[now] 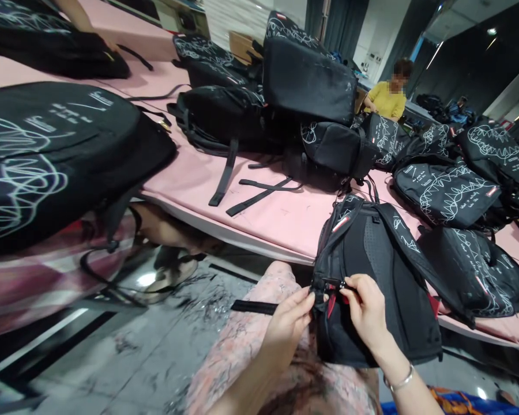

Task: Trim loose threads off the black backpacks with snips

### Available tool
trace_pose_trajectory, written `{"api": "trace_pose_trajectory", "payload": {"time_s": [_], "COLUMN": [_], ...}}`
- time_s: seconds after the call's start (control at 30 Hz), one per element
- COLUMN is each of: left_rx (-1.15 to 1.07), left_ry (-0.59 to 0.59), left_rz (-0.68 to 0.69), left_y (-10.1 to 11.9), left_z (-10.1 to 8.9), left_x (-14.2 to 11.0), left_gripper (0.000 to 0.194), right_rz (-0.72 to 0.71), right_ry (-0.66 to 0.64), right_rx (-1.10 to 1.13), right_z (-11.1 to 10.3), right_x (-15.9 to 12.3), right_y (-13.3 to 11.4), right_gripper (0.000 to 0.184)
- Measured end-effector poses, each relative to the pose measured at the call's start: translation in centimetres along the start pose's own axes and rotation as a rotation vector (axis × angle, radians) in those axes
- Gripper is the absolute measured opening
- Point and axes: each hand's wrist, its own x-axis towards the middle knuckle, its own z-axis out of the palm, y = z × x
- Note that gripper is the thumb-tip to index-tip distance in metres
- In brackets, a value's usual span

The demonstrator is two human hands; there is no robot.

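A black backpack with white scribble print leans over my lap against the table edge, its padded back panel and shoulder straps facing me. At its left side my left hand pinches black strap webbing, and a loose strap end sticks out to the left behind it. My right hand is closed, thumb against fingers, on a small black buckle joined to that strap. Bits of red fabric show just below the buckle. The fingers partly hide the buckle's details.
Several black printed backpacks lie along the pink table, some stacked, with loose straps hanging out. A large backpack fills the left, beside a seated person's lap. Another person in a yellow top is at the far end. Thread scraps litter the floor.
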Motion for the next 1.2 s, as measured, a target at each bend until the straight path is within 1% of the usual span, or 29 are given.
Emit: {"api": "trace_pose_trajectory", "payload": {"time_s": [0.1, 0.27, 0.37, 0.43, 0.5, 0.6, 0.67, 0.73, 0.8, 0.87, 0.9, 0.93, 1.0, 1.03, 1.07, 1.13, 1.2], "left_rx": [0.018, 0.063, 0.088, 0.098, 0.110, 0.135, 0.182, 0.286, 0.449, 0.599, 0.651, 0.675, 0.661, 0.650, 0.647, 0.673, 0.750], "left_ry": [0.014, 0.030, 0.037, 0.039, 0.048, 0.077, 0.117, 0.150, 0.160, 0.155, 0.142, 0.117, 0.049, 0.024, 0.016, 0.031, 0.029], "left_rz": [0.005, 0.022, 0.044, 0.054, 0.057, 0.069, 0.101, 0.150, 0.231, 0.294, 0.284, 0.239, 0.086, 0.020, -0.019, -0.028, -0.010], "left_y": [0.1, 0.1, 0.1, 0.2, 0.3, 0.2, -0.1, -0.6, -1.2, -1.8, -2.0, -2.0, -1.5, -0.9, -0.1, 1.9, 4.3], "left_z": [0.1, 0.6, 0.7, 0.6, 0.5, 0.2, 0.0, -0.3, -0.6, -1.2, -1.6, -2.1, -3.2, -3.9, -4.6, -5.8, -6.8], "left_x": [-0.1, -0.4, -0.6, -0.8, -0.9, -0.8, -0.6, -0.5, -0.6, -1.1, -1.4, -1.8, -2.7, -3.2, -3.6, -4.6, -5.9], "left_gripper": [0.025, 0.029, 0.027, 0.026, 0.026, 0.029, 0.033, 0.038, 0.043, 0.050, 0.055, 0.060, 0.065, 0.064, 0.062, 0.056, 0.052], "right_rz": [0.003, -0.045, -0.036, -0.011, 0.054, 0.255, 0.400, 0.514, 0.593, 0.639, 0.649, 0.653, 0.638, 0.625, 0.611, 0.592, 0.590], "right_ry": [-0.009, -0.047, -0.056, -0.054, -0.050, -0.033, -0.026, -0.052, -0.096, -0.111, -0.109, -0.100, -0.079, -0.071, -0.066, -0.062, -0.056], "right_rx": [0.000, -0.047, -0.061, -0.032, 0.050, 0.250, 0.399, 0.548, 0.642, 0.651, 0.640, 0.630, 0.637, 0.647, 0.658, 0.681, 0.693], "right_z": [-0.2, 0.0, 0.1, 0.1, -0.1, -0.1, 0.2, 0.9, 1.7, 2.5, 2.8, 3.1, 3.5, 3.6, 3.8, 4.0, 4.1], "right_x": [-0.2, 0.2, 0.4, 0.5, 0.4, 0.4, 0.5, 0.7, 1.0, 1.2, 1.2, 1.3, 1.2, 1.1, 0.9, 0.6, 0.2], "right_y": [-0.3, -0.9, -1.3, -1.5, -1.6, -1.7, -1.9, -2.4, -3.0, -3.5, -3.7, -3.8, -3.7, -3.5, -3.4, -3.1, -2.9], "right_gripper": [0.009, 0.013, 0.011, 0.011, 0.010, 0.007, 0.010, 0.019, 0.025, 0.021, 0.018, 0.015, 0.011, 0.008, 0.006, 0.007, 0.012]}}
